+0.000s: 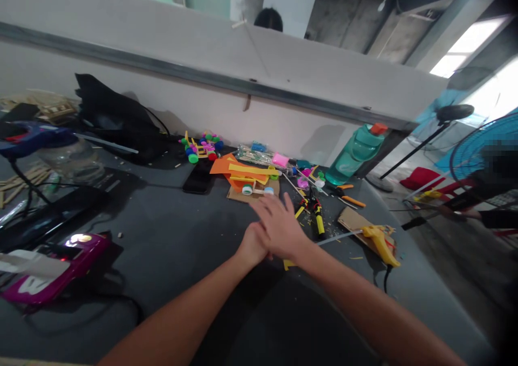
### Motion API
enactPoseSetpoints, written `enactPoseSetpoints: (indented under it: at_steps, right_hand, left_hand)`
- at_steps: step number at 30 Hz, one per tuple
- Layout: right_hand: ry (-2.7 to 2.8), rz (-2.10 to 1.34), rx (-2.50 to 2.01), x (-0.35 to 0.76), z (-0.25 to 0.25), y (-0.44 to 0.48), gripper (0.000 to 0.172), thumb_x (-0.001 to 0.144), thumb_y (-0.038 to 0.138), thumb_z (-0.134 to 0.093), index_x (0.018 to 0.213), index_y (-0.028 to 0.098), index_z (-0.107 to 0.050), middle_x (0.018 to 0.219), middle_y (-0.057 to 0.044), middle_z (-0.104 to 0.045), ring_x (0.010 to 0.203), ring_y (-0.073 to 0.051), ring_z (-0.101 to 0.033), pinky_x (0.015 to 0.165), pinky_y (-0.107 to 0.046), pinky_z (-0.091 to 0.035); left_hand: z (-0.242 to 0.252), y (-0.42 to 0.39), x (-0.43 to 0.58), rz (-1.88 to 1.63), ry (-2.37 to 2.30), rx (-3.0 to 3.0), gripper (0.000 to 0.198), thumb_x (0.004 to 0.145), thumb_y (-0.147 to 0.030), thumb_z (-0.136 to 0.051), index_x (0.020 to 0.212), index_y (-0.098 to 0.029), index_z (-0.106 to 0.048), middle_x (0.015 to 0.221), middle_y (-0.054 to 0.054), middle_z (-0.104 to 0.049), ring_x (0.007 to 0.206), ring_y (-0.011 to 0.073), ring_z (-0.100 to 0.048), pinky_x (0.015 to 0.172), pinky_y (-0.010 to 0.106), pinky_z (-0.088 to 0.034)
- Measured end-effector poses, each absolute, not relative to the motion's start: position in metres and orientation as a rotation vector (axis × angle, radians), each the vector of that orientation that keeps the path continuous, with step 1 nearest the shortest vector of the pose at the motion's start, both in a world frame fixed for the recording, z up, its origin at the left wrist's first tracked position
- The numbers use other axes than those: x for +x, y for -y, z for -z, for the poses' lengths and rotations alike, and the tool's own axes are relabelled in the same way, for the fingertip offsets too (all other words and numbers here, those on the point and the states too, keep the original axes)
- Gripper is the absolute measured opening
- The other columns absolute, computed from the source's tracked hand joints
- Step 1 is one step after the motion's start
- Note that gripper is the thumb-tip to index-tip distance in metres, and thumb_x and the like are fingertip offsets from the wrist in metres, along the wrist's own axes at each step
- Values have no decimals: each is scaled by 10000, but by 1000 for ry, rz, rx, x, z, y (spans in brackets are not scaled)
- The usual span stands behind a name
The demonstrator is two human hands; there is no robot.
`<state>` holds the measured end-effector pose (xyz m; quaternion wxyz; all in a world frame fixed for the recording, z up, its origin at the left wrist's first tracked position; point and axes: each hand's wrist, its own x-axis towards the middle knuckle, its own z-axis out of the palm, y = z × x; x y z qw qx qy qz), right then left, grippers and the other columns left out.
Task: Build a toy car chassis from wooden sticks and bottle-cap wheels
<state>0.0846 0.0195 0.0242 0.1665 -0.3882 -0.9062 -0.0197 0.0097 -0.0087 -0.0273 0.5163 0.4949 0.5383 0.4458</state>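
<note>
Desk [178,236] Layout

The right hand [281,223] lies across the left hand [254,244], over the middle of the desk. Behind them, paper strips [222,166] rest on a cardboard sheet [234,194]; a phone [198,180] lies left of it. Pliers [319,220] lie right of the hands. Farther right, a glue gun [378,242] overlaps a cardboard piece [351,218]. Right rear: bottle [353,158]. Left rear: bag [113,128]. Left front: device [87,261].

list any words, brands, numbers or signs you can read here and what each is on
No text is legible.
Teal translucent plastic bottle with orange cap: pale mark on its side, too blurred to read.
Glossy magenta device: small red glow, too blurred to tell if digits.
</note>
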Motion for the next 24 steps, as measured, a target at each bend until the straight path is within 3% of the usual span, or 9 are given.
enactPoseSetpoints:
  at_steps: [4,9,17,24]
  right_hand:
    - [2307,69,-1642,118,-17,-71,244,898,266,-429,1041,177,-606,1039,-90,-635,1025,-225,-523,895,-363,-362]
    - [2353,72,-1697,116,-2,-105,164,831,280,-528,865,200,-666,924,-70,-667,950,-237,-548,813,-345,-379]
    - [2385,125,-1717,98,5,-111,154,760,159,-525,761,126,-676,835,-163,-685,864,-261,-595,744,-326,-403]
    - [2221,28,-1721,137,-22,-77,126,794,248,-510,806,199,-625,754,-30,-672,701,-176,-611,628,-265,-427]
  left_hand:
    - [30,4,-15,-956,-1262,1183,144,804,-218,-475,672,-166,-504,489,-57,-516,298,73,-468,317,162,-338]
    - [31,4,-12,-932,-1282,1171,137,814,-228,-463,691,-169,-480,496,-71,-509,307,55,-471,321,136,-340]
    - [29,4,-11,-921,-1284,1148,138,819,-210,-444,691,-172,-478,508,-70,-500,306,53,-462,308,141,-343]
    - [25,5,-12,-940,-1240,1116,150,830,-232,-452,697,-171,-481,509,-72,-502,310,57,-466,305,146,-351]
